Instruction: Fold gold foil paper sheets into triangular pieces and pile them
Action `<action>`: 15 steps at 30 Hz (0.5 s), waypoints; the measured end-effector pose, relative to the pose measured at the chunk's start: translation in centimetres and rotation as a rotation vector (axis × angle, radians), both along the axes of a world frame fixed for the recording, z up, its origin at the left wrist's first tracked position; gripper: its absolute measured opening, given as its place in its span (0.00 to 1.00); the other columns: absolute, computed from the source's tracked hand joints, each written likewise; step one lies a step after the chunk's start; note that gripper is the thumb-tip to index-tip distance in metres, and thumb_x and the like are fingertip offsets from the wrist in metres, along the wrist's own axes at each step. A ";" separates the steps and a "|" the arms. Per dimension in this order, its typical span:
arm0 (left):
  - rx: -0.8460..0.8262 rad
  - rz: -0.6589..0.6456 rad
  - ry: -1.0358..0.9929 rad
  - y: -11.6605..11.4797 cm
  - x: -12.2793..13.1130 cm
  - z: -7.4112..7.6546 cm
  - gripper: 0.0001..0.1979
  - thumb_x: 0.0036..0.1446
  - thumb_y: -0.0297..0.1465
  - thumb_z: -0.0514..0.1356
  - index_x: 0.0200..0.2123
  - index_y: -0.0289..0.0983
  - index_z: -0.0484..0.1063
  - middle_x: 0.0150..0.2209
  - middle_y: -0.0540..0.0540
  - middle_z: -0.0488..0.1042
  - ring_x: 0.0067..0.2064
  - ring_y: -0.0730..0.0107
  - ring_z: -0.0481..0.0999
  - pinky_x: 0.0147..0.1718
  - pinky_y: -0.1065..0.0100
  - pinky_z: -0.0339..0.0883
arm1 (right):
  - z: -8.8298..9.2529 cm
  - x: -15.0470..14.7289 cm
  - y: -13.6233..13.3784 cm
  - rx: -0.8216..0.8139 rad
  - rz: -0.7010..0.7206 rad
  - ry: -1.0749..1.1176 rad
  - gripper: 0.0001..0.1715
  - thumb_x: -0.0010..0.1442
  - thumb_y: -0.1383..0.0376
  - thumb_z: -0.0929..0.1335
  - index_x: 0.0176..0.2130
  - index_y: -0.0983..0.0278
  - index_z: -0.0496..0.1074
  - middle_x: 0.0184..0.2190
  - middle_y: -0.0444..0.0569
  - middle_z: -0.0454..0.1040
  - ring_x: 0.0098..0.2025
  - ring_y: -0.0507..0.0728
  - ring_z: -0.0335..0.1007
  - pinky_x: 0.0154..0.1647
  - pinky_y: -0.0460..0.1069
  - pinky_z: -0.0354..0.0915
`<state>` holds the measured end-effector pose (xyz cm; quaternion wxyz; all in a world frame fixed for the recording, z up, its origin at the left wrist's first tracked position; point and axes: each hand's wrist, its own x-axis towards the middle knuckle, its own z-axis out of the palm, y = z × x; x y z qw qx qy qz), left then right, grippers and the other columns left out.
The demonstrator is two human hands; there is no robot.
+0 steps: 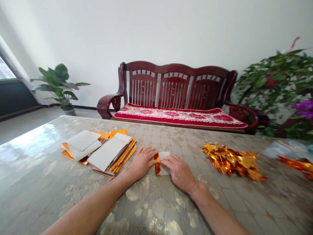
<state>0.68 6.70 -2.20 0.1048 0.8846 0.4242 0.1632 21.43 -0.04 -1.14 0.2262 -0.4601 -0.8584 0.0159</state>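
Observation:
A small sheet of foil paper (164, 170) lies on the table between my hands, pale side up. Along its left side a strip (157, 164) is folded over, showing shiny orange-gold foil. My left hand (143, 162) lies at that folded edge with fingers stretched out and thumb against the strip. From the right, my right hand (180, 170) has its fingers bent and pressed together on the sheet, its fingertips near the fold. Left of my left hand lies a stack of foil paper sheets (107, 152), mostly pale side up with gold edges showing.
A heap of folded gold foil pieces (230, 160) lies to the right on the patterned table (156, 209). Farther right are a clear plastic bag (286, 149) and more orange foil (300, 164). Behind stand a wooden bench (173, 85) and potted plants (58, 85).

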 end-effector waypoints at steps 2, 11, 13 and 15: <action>-0.007 0.005 0.005 0.0 0.0 0.0 0.22 0.63 0.37 0.58 0.60 0.44 0.66 0.61 0.44 0.67 0.65 0.59 0.61 0.63 0.52 0.49 | -0.1 0.0 0.0 0.003 0.002 -0.003 0.25 0.62 0.77 0.60 0.52 0.59 0.72 0.44 0.49 0.74 0.47 0.56 0.65 0.50 0.51 0.60; -0.002 0.010 -0.012 0.0 0.1 -0.1 0.23 0.62 0.36 0.58 0.60 0.43 0.64 0.60 0.43 0.69 0.64 0.59 0.62 0.63 0.52 0.50 | -0.1 0.1 0.1 0.019 -0.027 -0.034 0.24 0.60 0.77 0.61 0.50 0.59 0.73 0.43 0.49 0.74 0.46 0.56 0.65 0.49 0.51 0.61; 0.000 0.016 -0.010 0.0 0.1 -0.2 0.24 0.62 0.36 0.59 0.61 0.43 0.64 0.60 0.43 0.69 0.64 0.59 0.61 0.63 0.52 0.50 | -0.1 0.1 0.1 0.020 -0.015 -0.031 0.24 0.61 0.76 0.62 0.52 0.58 0.72 0.44 0.49 0.74 0.46 0.56 0.65 0.49 0.51 0.61; -0.003 0.015 -0.013 0.0 0.1 -0.2 0.24 0.62 0.36 0.59 0.61 0.42 0.63 0.60 0.43 0.69 0.64 0.59 0.61 0.63 0.52 0.50 | -0.1 0.0 0.1 0.015 -0.008 -0.018 0.24 0.61 0.75 0.62 0.52 0.58 0.72 0.44 0.49 0.74 0.46 0.56 0.65 0.49 0.51 0.61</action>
